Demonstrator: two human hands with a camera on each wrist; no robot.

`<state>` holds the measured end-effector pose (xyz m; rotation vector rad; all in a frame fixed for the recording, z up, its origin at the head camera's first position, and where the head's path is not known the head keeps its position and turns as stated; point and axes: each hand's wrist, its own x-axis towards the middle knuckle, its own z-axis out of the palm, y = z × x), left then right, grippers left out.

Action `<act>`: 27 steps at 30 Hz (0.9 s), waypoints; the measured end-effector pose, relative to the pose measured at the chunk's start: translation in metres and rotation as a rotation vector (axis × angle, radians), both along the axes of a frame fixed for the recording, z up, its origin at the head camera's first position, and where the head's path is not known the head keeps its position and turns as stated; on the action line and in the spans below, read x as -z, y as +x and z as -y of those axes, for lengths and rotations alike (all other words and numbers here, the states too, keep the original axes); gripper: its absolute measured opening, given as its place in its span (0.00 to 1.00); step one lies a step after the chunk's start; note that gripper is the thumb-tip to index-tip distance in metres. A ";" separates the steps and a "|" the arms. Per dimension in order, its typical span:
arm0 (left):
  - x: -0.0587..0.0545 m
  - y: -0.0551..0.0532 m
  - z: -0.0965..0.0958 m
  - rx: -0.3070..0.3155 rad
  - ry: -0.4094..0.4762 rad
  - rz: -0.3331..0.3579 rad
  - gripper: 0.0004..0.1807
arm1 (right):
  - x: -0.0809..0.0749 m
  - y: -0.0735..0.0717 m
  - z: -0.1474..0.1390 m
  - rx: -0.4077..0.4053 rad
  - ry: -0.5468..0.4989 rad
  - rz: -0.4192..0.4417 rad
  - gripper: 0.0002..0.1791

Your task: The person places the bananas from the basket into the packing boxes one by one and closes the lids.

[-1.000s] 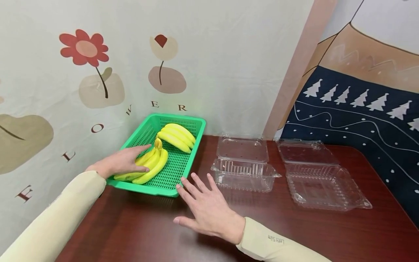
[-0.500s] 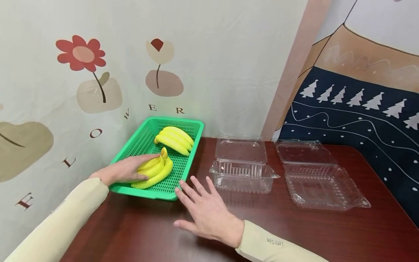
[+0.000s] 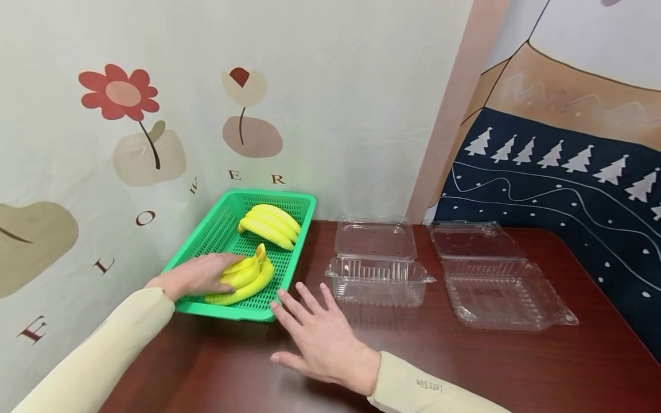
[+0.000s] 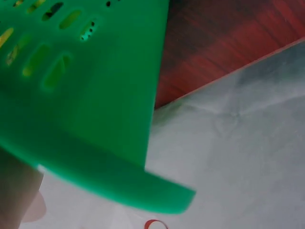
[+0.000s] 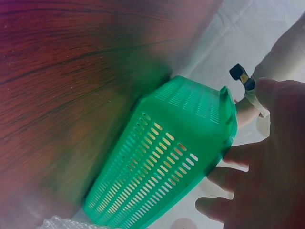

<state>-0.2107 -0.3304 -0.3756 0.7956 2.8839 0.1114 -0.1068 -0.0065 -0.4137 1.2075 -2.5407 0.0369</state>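
In the head view my left hand point(image 3: 201, 274) reaches over the near-left side of a green plastic basket point(image 3: 295, 252). It grips a bunch of yellow bananas point(image 3: 253, 282) from the left, thumb toward me; most fingertips are hidden behind the fruit. A second banana bunch point(image 3: 271, 223) lies at the basket's far right. My right hand point(image 3: 327, 338) is spread palm down above the table, fingertips close to the basket's near-right corner; contact is unclear. The basket wall point(image 4: 114, 86) fills much of the left wrist view. Spread right fingers point(image 5: 228, 179) overlap the basket rim in the right wrist view.
Two clear plastic clamshell boxes, one in the middle point(image 3: 379, 284) and one at right point(image 3: 506, 295), stand with raised lids on the dark red table point(image 3: 413, 367). A printed cloth wall point(image 3: 351, 115) rises right behind the basket and boxes.
My left hand has settled closer round the near banana bunch, which has shifted right and slightly toward me inside the basket. The right hand keeps its spread pose. The head view has tilted slightly.
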 end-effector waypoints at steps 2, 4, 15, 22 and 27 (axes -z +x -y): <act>0.001 0.001 0.001 0.001 0.012 -0.021 0.38 | -0.001 0.000 -0.001 0.004 -0.002 0.010 0.45; 0.000 0.002 0.003 -0.005 0.026 -0.042 0.38 | -0.001 0.001 -0.003 0.007 -0.006 0.018 0.45; -0.024 0.009 0.003 0.017 0.068 -0.197 0.37 | -0.010 0.009 -0.039 0.035 -0.069 0.023 0.44; -0.036 0.007 -0.010 0.101 0.018 -0.428 0.35 | -0.018 0.009 -0.085 0.097 -0.149 -0.013 0.44; -0.044 0.009 -0.023 0.115 0.000 -0.493 0.37 | -0.020 0.013 -0.119 0.168 -0.197 -0.005 0.43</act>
